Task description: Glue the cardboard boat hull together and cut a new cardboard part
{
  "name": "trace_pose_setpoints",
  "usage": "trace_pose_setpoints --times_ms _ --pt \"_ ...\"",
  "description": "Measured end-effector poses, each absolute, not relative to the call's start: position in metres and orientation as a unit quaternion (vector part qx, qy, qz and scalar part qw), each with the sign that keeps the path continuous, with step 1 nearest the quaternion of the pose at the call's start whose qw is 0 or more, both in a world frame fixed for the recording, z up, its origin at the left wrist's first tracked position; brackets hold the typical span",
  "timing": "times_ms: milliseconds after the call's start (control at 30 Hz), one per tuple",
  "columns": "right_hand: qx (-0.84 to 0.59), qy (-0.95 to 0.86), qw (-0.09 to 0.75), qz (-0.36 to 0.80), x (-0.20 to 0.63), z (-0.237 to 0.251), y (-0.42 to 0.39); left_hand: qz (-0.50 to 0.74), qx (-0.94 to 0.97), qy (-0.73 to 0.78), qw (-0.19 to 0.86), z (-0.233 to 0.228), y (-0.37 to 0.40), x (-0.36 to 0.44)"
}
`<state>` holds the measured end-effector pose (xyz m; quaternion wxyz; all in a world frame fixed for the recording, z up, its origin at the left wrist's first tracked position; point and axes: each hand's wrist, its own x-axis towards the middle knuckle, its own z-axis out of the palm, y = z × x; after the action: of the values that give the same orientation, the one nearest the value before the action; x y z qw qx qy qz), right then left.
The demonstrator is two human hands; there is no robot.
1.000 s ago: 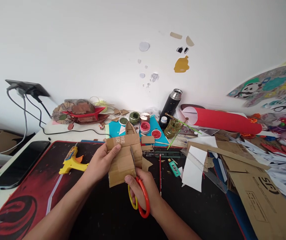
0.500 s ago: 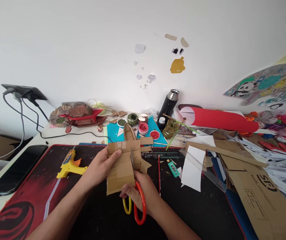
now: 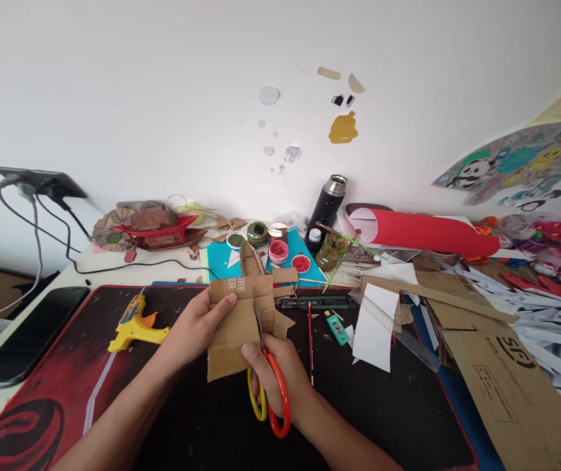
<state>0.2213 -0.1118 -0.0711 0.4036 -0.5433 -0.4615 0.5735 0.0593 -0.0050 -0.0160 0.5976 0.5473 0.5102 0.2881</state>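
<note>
My left hand (image 3: 197,327) grips the left edge of a brown piece of cardboard (image 3: 231,330), thumb on top, fingers hidden beneath. Printed letters show along its upper part. My right hand (image 3: 280,373) has its fingers in the handles of scissors (image 3: 279,399), one loop red-orange and the other yellow. One blade lies over the cardboard's face, pointing away from me; the other blade is hidden. Just beyond the sheet's top edge stands a pointed cardboard shape (image 3: 252,260) with a raised rim.
A yellow glue gun (image 3: 136,327) and a phone (image 3: 33,337) lie left. Paint jars (image 3: 257,234), a black flask (image 3: 328,206) and a glass with brushes (image 3: 333,252) stand behind. Right are white paper (image 3: 376,327), a ruler (image 3: 412,347) and cardboard sheets (image 3: 510,386).
The scissors' handles have spread a little and swung slightly right, with my right thumb raised. My left hand keeps its hold on the cardboard. The whole view has shifted slightly.
</note>
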Motion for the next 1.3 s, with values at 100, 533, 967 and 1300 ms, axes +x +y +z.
trace_pose_setpoints --times_ms 100,533,967,1300 --pt "-0.544 -0.454 0.408 0.576 0.219 -0.072 -0.113 0.297 0.536 0.502 0.611 -0.017 -0.006 0.061" --pt "-0.560 -0.455 0.409 0.559 0.214 -0.068 -0.115 0.292 0.534 0.511 0.607 -0.015 -0.007 0.060" --pt "-0.496 -0.415 0.419 0.637 0.214 -0.078 -0.111 0.301 0.538 0.511 0.599 -0.015 -0.004 0.057" --pt "-0.462 -0.513 0.347 0.634 0.214 -0.064 -0.116 0.538 0.391 0.554 0.501 0.008 0.021 0.017"
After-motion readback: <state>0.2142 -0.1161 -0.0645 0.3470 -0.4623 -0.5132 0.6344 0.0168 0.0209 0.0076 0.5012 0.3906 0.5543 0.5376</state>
